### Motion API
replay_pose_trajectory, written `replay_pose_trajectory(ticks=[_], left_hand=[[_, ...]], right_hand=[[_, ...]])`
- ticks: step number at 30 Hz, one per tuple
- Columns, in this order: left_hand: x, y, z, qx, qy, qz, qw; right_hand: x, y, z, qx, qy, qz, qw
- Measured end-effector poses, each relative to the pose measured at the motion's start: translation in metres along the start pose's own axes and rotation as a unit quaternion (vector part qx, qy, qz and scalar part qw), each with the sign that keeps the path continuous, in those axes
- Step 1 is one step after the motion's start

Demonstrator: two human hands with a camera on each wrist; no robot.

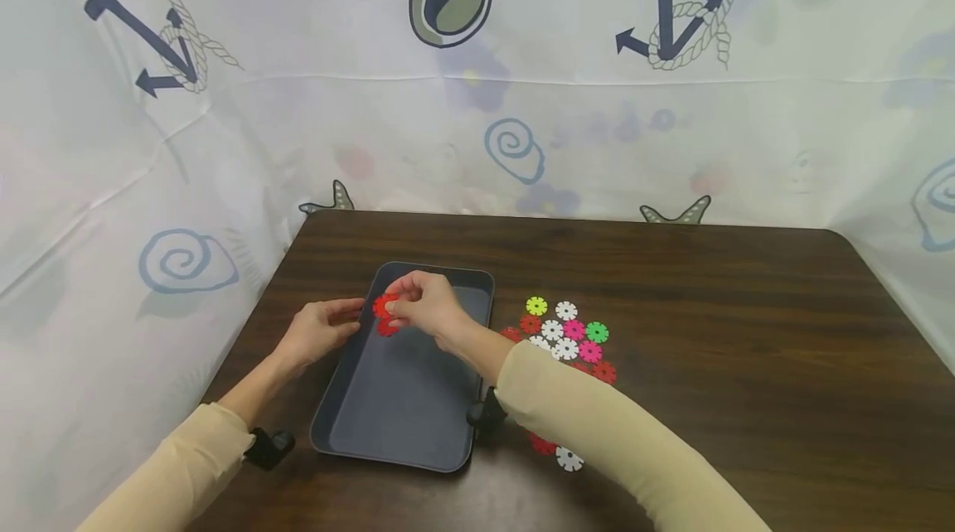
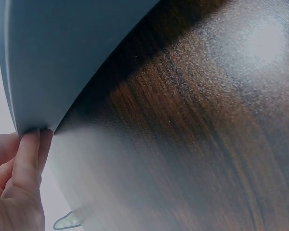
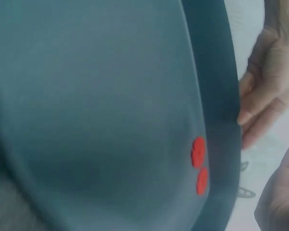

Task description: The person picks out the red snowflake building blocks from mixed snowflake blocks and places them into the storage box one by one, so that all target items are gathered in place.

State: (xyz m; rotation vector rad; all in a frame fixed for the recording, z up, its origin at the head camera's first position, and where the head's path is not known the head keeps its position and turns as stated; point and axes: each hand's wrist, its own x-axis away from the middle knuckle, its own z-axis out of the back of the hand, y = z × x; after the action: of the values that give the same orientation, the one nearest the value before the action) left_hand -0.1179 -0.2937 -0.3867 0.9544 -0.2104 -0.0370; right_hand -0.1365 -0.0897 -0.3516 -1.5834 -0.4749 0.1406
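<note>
In the head view a dark grey baking tray lies on the left part of the table. My left hand touches its left rim with extended fingers; in the left wrist view those fingertips meet the tray's outer wall. Over the tray's far left corner my right hand pinches a red notched plastic disc between thumb and fingers. Two red discs lie inside the tray along its side in the right wrist view. The right hand is mostly cut off there, a sliver of red at it.
Right of the tray lie several notched discs: white, yellow, green, pink and red. My right forearm partly covers them. The dark wooden table meets a patterned cloth behind and at the left.
</note>
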Motion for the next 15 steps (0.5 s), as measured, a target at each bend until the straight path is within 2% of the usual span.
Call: replay_pose_trajectory(ticks=[9, 15], left_hand=[[0.0, 0.001, 0.001, -0.001, -0.003, -0.002, 1.0], [0.0, 0.0, 0.0, 0.002, 0.0, -0.004, 1.0]], right_hand=[[-0.012, 0.019, -0.021, 0.039, 0.035, -0.017, 0.998], [-0.016, 0.034, -0.028, 0.079, 0.038, -0.03, 0.996]])
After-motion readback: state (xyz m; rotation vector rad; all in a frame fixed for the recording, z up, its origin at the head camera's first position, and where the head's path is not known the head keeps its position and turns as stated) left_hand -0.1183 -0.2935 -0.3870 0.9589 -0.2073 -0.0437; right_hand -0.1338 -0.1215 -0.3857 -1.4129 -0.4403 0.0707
